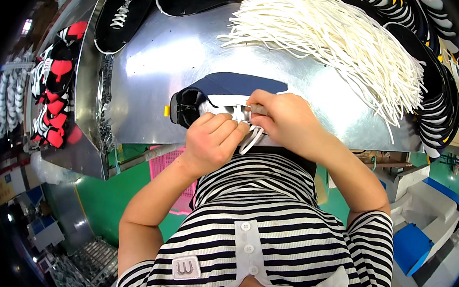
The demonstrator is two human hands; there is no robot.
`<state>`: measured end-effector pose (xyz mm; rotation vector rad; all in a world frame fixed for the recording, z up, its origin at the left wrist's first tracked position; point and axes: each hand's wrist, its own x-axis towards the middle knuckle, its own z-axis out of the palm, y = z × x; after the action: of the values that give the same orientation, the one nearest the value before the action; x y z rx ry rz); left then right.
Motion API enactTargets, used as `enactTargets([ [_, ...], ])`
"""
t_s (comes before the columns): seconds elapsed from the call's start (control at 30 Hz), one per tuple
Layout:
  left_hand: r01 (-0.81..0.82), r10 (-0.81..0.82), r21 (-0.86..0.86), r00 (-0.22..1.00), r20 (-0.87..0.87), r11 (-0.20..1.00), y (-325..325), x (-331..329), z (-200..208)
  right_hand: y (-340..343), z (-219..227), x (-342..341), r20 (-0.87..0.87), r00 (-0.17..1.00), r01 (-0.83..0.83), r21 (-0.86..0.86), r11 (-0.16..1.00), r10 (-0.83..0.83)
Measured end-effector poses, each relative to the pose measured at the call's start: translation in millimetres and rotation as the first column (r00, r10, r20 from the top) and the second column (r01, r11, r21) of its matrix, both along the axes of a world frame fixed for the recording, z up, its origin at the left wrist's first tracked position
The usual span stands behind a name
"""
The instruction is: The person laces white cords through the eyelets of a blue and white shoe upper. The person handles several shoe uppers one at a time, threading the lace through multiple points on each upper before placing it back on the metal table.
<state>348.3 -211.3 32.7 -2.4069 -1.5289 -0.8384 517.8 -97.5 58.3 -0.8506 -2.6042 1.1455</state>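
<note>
A navy and white shoe upper point(242, 84) lies on its side near the front edge of the metal table, its black-lined opening toward the left. White shoelace point(251, 140) runs across its lacing area, and a loop of it hangs below my fingers. My left hand point(214, 140) is closed at the lower side of the upper, fingertips pressed on the lace. Beside it my right hand point(288, 118) pinches the lace between thumb and forefinger. The fingers cover most of the eyelets, so the exact threading is hidden.
A large heap of white laces point(329, 43) spreads over the table's point(147, 94) far right. Rows of black uppers point(443, 101) line the right rim. A laced black upper point(123, 16) lies far left. Red, black and white pieces point(57, 92) sit beyond the left edge; a pink basket point(166, 165) is below.
</note>
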Motion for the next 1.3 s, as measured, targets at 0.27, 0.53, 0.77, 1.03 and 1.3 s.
enactTargets([
  [0.27,0.036,0.002,-0.251,0.989,0.151,0.967,1,-1,12,79,75,45,-0.572,0.732,0.460,0.013,0.888,-0.371],
  [0.53,0.073,0.210,-0.552,0.877,0.431,0.830,12,-3,28,7,-25,7,-0.432,0.786,0.135,-0.579,0.804,-0.443],
  [0.77,-0.201,0.547,-0.630,0.724,0.420,0.750,15,-15,8,14,5,8,-0.301,0.893,-0.169,-0.914,0.369,-0.336],
  [1.03,-0.268,0.631,-0.630,0.620,0.466,0.729,23,2,13,12,-31,-12,-0.321,0.867,0.145,-0.571,0.808,-0.382],
  [1.3,-0.475,0.662,-0.496,0.676,0.325,0.727,20,9,0,2,-30,-15,-0.289,0.882,0.216,-0.457,0.863,-0.374],
])
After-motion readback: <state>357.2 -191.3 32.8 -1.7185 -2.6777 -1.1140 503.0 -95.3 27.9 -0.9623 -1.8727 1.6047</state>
